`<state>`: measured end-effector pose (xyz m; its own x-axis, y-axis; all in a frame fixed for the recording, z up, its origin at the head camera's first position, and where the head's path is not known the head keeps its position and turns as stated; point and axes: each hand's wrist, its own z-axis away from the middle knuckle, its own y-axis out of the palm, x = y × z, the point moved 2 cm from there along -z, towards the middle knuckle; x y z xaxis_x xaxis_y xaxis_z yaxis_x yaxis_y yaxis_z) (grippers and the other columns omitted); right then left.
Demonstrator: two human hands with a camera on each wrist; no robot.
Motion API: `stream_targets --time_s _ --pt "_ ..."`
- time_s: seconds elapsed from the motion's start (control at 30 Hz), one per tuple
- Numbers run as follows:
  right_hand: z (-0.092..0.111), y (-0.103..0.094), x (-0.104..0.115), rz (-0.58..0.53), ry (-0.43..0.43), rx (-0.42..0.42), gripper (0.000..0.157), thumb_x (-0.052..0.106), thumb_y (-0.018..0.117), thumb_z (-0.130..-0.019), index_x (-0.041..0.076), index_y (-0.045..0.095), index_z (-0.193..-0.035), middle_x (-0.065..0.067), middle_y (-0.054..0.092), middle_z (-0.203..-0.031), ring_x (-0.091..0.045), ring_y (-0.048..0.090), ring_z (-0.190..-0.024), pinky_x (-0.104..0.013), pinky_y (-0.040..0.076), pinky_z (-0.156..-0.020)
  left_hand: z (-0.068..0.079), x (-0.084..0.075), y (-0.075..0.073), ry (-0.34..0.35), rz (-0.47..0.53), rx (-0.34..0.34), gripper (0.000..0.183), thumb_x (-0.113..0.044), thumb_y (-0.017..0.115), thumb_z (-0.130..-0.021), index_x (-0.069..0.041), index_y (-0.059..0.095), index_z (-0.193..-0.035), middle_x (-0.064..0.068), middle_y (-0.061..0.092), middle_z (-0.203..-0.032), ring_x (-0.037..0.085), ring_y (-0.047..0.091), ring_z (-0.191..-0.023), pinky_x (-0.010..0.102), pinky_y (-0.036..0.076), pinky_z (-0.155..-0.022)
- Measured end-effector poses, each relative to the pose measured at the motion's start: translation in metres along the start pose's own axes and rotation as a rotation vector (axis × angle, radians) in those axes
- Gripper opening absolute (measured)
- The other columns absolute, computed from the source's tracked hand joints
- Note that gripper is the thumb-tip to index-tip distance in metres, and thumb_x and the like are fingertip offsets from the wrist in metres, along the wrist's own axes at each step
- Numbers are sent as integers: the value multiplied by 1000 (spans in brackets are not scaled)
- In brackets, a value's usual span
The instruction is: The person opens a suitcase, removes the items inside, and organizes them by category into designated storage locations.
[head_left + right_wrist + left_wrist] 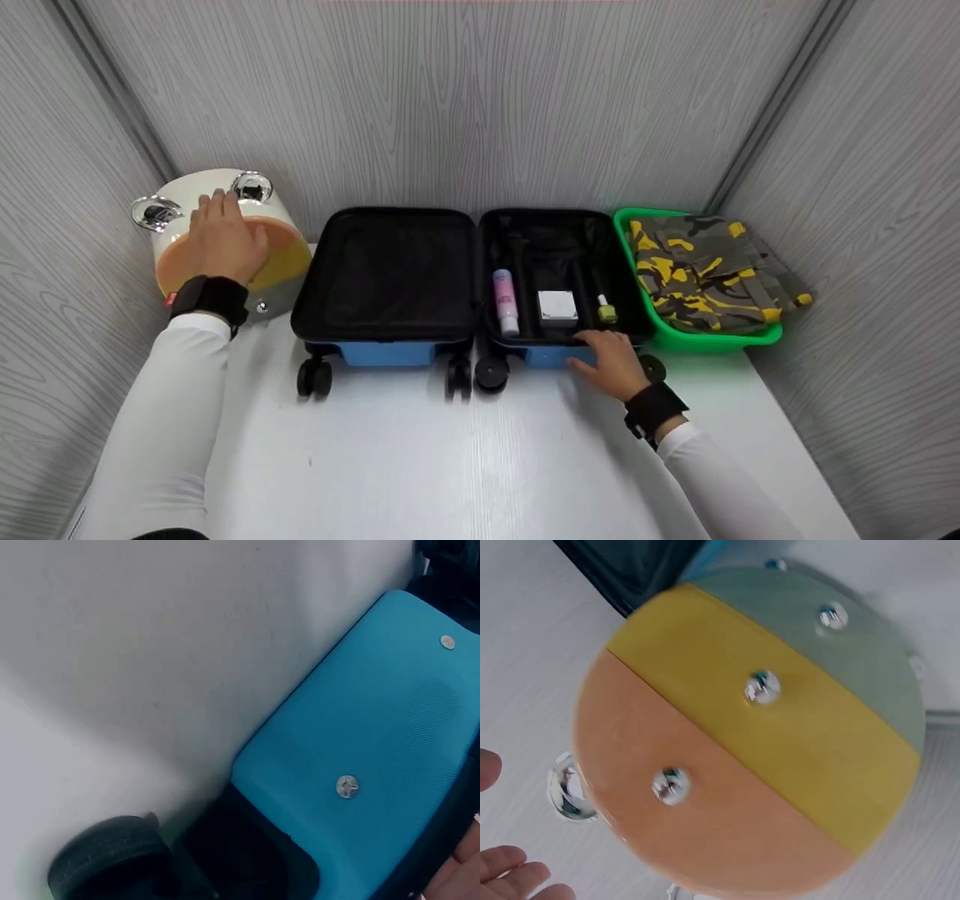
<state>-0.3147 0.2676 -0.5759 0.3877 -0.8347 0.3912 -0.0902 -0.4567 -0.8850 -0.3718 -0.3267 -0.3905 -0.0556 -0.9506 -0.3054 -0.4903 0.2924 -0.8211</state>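
The left hand [223, 244], fingers straight, lies over the cream drum-shaped bag [727, 727], left of the blue-shelled suitcase [405, 277]; whether the right hand [613, 364] grips its rim is unclear.

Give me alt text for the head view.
A person's right hand is at the near edge of an open blue suitcase holding a pink bottle, a white box and a small green bottle. Their left hand is at a striped round case; a green basket holds camouflage clothing.
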Motion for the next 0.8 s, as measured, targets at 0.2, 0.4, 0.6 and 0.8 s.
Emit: stream_targets --time_s 0.2,0.4,0.6,0.8 --pt "0 4 -1 8 -11 -39 43 25 83 -98 1 72 -132 -20 76 -129 -43 69 -119 -63 43 -112 -12 22 0 3 -72 124 72 -19 56 -100 24 33 -153 48 33 -159 67 27 -151 71 24 -128" --pt "0 5 0 -4 -25 -69 41 23 84 -97 0 74 -129 -19 78 -125 -43 70 -115 -63 45 -110 -16 41 -3 -47 -119 250 77 -24 52 -101 24 27 -155 49 26 -161 73 20 -149 77 22 -125" --pt "-1 6 -1 7 -43 -110 38 21 84 -95 0 75 -126 -20 79 -123 -43 70 -113 -63 45 -108 -12 55 -3 -72 -110 294 74 -24 47 -102 24 28 -154 49 26 -161 75 19 -148 80 24 -122" --pt "-2 9 -4 6 -32 -112 39 23 83 -96 0 75 -126 -20 78 -123 -43 70 -114 -62 45 -107 -13 62 1 -83 -89 325 74 -24 47 -102 22 26 -157 47 26 -162 73 20 -147 82 26 -118"
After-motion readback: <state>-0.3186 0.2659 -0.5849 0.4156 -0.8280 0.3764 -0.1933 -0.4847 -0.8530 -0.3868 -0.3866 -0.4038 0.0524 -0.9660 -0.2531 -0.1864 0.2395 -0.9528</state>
